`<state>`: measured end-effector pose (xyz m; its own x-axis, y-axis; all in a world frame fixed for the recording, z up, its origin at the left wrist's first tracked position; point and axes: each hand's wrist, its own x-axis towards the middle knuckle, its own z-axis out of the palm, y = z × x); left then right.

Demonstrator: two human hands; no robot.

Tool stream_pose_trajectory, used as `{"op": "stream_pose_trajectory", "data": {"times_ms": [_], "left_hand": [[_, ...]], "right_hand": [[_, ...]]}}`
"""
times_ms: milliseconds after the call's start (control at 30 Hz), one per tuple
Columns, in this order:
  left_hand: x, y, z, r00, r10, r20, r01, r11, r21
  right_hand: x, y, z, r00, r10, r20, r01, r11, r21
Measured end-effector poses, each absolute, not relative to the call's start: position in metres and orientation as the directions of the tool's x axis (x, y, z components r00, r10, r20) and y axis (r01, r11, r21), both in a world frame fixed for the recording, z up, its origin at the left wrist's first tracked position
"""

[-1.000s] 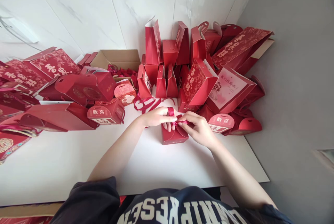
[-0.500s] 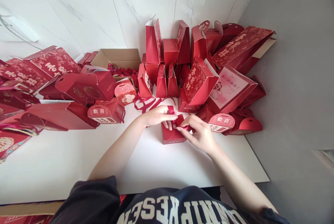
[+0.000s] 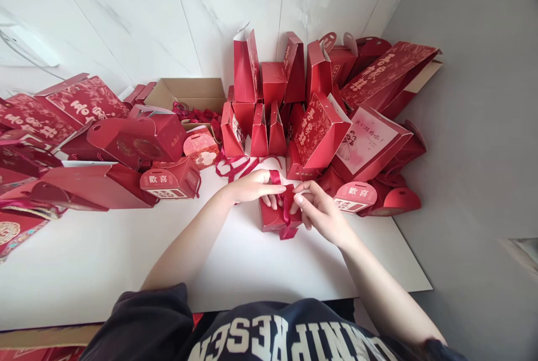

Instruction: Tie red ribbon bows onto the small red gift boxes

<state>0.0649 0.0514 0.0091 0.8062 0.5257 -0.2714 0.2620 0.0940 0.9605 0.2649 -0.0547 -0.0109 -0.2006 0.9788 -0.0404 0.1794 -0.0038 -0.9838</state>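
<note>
- Specimen: a small red cardboard gift box (image 3: 271, 221) with curved top flaps, sitting upright on the smooth white tabletop (image 3: 235, 271), in front of the standing red boxes and below your hands.
- Fitted to it: a glossy dark-red satin ribbon (image 3: 287, 212), which crosses the box's top with a slight twist; one length drapes over the front edge.
- Your left hand (image 3: 254, 187) grasps the ribbon: a band of it wraps the forefinger, your thumb stretches across, and the other fingers curl down at the box's top.
- Your right hand (image 3: 319, 212) is released: fingers loosely bent, thumb and forefinger tips slightly parted, just beside the ribbon at the box's right side. Whether your fingertips touch the box, you cannot tell from this view.
</note>
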Motion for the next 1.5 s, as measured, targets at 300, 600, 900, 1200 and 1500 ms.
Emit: {"op": "stream_pose_trajectory", "data": {"times_ms": [300, 600, 900, 1200, 1500], "left_hand": [[0.064, 0.050, 0.012, 0.820, 0.508, -0.265, 0.279, 0.049, 0.959], [0.063, 0.049, 0.014, 0.827, 0.480, -0.294, 0.297, 0.071, 0.952], [0.062, 0.050, 0.015, 0.825, 0.475, -0.306, 0.291, 0.107, 0.951], [0.064, 0.050, 0.015, 0.807, 0.514, -0.291, 0.275, 0.108, 0.955], [0.062, 0.048, 0.008, 0.812, 0.541, -0.218, 0.257, 0.005, 0.966]], "right_hand": [[0.261, -0.045, -0.004, -0.217, 0.976, -0.011, 0.420, 0.083, -0.904], [0.281, -0.027, 0.000, -0.274, 0.954, -0.120, 0.042, -0.112, -0.993], [0.274, -0.031, -0.002, -0.187, 0.965, 0.185, 0.470, 0.254, -0.846], [0.270, -0.044, -0.011, -0.577, 0.702, 0.418, 0.544, 0.711, -0.445], [0.273, -0.047, -0.006, -0.581, 0.732, 0.356, 0.566, 0.678, -0.470]]}}
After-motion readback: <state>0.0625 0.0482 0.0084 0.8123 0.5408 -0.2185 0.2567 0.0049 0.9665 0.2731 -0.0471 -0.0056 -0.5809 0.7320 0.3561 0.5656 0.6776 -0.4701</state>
